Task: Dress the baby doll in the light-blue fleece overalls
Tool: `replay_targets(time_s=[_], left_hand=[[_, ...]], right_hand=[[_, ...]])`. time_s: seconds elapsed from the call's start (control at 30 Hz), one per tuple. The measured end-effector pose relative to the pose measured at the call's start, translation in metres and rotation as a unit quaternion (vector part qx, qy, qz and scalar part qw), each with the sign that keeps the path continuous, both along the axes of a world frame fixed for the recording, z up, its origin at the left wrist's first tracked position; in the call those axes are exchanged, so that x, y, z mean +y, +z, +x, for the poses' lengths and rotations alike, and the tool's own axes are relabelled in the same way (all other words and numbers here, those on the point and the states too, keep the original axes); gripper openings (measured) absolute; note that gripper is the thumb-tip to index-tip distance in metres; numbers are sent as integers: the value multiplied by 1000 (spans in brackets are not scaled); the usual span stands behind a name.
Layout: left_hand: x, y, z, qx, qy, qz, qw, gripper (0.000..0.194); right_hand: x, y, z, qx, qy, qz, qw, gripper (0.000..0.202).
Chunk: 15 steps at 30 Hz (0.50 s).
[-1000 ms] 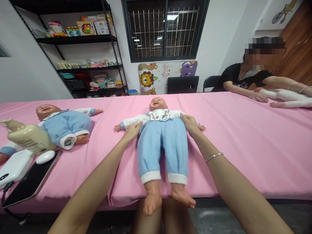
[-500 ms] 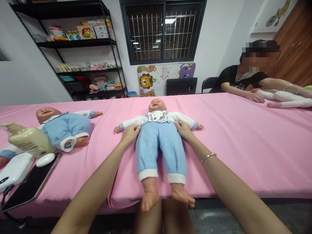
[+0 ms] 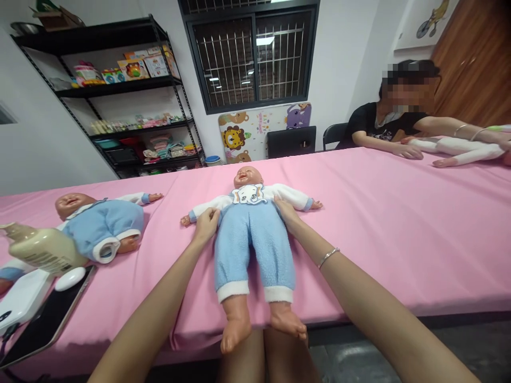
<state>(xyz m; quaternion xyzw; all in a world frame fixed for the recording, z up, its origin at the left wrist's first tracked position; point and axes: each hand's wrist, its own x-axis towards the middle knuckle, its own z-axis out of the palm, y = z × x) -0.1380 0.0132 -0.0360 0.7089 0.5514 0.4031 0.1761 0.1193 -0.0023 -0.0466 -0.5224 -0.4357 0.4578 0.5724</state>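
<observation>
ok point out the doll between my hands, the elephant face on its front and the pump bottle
Doll (image 3: pixel 249 223): head view, on its blue-clothed middle
Elephant face (image 3: pixel 249 196): head view, on the white of the face
Pump bottle (image 3: pixel 44 248): head view, on the bottle's body

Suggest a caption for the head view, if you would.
Left hand and right hand touch the sides of a doll lying face-up on a pink cloth.
</observation>
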Motion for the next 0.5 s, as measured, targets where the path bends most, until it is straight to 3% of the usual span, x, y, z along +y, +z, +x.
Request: replay_targets(time_s=[0.23, 0.4, 0.5], left_hand=[[1, 1, 2, 46, -23, -21, 998, 23], [-1, 1, 3, 57, 4, -36, 998, 24], [-4, 7, 12, 32, 57, -21, 998, 16]], right_hand=[[4, -3, -1, 78, -5, 2, 997, 39], [4, -6, -1, -39, -15, 59, 997, 44], [6, -8, 0, -69, -5, 109, 992, 48]])
